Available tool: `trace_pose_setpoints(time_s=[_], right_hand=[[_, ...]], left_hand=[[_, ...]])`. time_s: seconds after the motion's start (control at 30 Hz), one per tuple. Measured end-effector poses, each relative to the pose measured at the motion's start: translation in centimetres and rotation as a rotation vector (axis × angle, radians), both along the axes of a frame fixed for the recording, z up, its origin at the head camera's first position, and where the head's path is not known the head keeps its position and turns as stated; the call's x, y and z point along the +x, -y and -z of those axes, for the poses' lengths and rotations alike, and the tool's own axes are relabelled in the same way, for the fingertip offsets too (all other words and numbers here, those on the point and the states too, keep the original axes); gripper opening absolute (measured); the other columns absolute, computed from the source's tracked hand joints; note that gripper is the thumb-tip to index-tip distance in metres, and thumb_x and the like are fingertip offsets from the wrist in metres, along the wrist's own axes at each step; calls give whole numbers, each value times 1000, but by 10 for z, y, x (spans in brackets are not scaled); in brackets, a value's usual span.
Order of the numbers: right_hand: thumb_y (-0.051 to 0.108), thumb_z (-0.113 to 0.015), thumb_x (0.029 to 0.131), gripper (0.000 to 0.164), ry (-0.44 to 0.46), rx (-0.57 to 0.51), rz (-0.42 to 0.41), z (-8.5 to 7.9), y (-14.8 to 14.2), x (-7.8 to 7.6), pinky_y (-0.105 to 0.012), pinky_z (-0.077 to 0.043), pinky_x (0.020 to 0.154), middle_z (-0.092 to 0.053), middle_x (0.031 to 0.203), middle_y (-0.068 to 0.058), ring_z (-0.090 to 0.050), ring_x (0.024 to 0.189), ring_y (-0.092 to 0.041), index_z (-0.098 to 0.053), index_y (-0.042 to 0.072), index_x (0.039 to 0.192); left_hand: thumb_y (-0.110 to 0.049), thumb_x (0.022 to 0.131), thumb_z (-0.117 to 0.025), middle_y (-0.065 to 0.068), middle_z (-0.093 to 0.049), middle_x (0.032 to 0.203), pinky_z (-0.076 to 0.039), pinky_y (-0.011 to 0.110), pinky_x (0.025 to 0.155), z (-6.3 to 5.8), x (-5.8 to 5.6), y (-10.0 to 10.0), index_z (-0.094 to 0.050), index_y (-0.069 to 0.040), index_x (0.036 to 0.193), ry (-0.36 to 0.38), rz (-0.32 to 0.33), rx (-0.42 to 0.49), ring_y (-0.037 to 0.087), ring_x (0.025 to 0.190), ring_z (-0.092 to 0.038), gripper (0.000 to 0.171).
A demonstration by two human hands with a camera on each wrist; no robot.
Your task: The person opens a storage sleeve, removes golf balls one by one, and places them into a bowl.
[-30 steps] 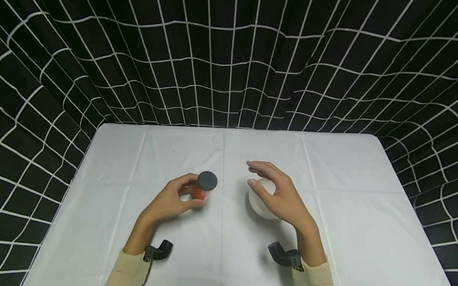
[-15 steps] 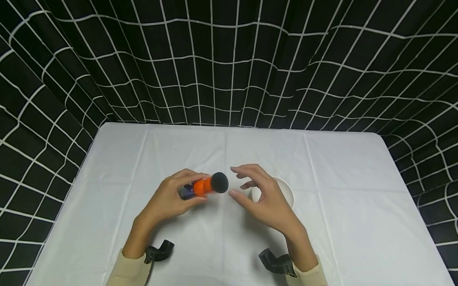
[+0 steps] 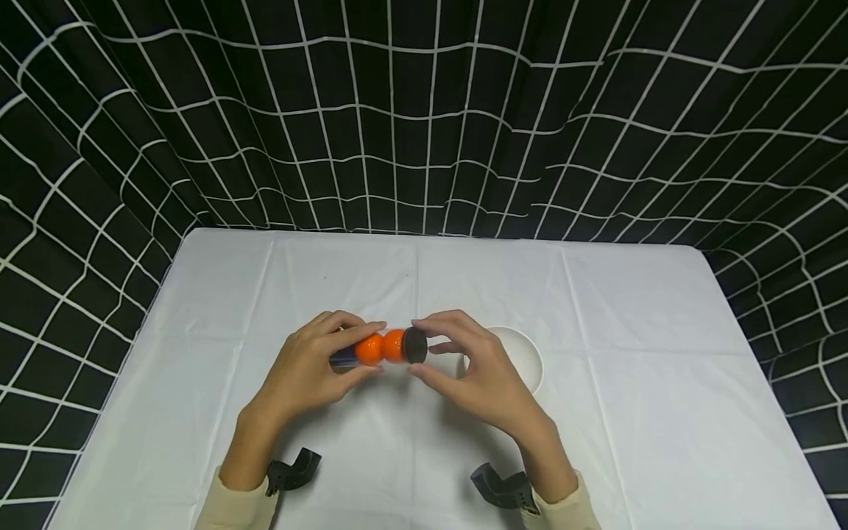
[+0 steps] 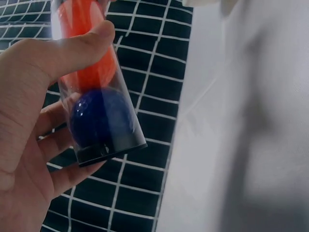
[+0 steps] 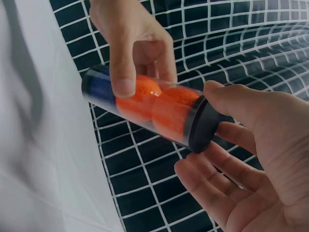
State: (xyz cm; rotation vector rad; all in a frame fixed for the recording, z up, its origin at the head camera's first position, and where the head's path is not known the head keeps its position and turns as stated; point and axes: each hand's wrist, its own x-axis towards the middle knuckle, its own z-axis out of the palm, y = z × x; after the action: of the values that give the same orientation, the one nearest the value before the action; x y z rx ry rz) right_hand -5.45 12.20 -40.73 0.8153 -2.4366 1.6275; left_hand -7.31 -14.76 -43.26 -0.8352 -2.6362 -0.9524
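A clear plastic tube [image 5: 104,99] holds two orange balls [image 3: 369,349] and a dark blue ball [image 4: 102,117], stacked end to end. My left hand [image 3: 308,364] grips it around the middle, thumb on the near side and fingers on the far side. The tube lies sideways above the table, its black cap [image 3: 415,345] pointing right. At that cap is my right hand [image 3: 478,361], its thumb and fingertips at opposite edges of the rim. The other end of the tube has a black base [image 4: 112,152].
A round white bowl [image 3: 526,361] stands on the white-covered table [image 3: 636,412], partly hidden behind my right hand. Black cloth with a white grid [image 3: 424,132] hangs beyond the table's far edge and at the sides.
The tube has risen and tipped from upright to sideways, cap toward the right. My right hand has moved left from over the bowl to the cap.
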Motion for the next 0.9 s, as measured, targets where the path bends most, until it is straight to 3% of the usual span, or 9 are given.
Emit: trace_pose_setpoints(time_s=[0.4, 0.63, 0.9], right_hand=[[8, -86, 88, 40, -11, 1, -1, 2, 2, 1, -31, -65, 90, -72, 121, -6, -74, 109, -20, -74, 7, 126], [5, -90, 82, 39, -16, -15, -3, 2, 2, 1, -31, -66, 84, -75, 113, -3, -76, 103, -19, -77, 10, 119], [4, -90, 79, 38, -44, 1, 4, 2, 3, 2, -31, -67, 80, -77, 107, -3, -77, 98, -18, -79, 11, 115]], left_hand=[[-38, 81, -93, -3, -75, 117, -60, 42, 90, -7, 3, -1, -76, -26, 132, -42, -11, -41, 18, 107, -69, 56], [-35, 80, -94, -4, -76, 120, -60, 43, 95, -9, 5, 1, -78, -26, 126, -38, -3, -19, 18, 113, -69, 50], [-32, 82, -93, -1, -76, 122, -61, 44, 95, -8, 5, 0, -77, -28, 130, -34, 3, -38, 20, 116, -68, 51]])
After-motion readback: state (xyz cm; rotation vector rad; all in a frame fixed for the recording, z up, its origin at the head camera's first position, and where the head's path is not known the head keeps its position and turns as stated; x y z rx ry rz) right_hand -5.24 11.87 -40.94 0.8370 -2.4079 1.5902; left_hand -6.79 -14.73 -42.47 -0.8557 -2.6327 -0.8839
